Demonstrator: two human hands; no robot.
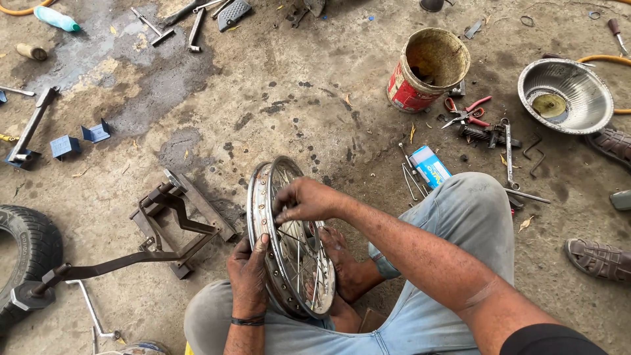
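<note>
One spoked wheel rim (289,240) stood on edge near the middle, with two hands on it, the left hand (248,276) and the right hand (305,199); one tyre (26,253) lay at the left; two small blue blocks (66,146) sat far left; one rusty paint can (427,69) and one steel bowl (564,95) stood far right; one pair of red-handled pliers (468,112) lay between them; two sandals (598,258) showed at the right edge.

Silver wheel rim (263,197), red bucket (411,89)
</note>
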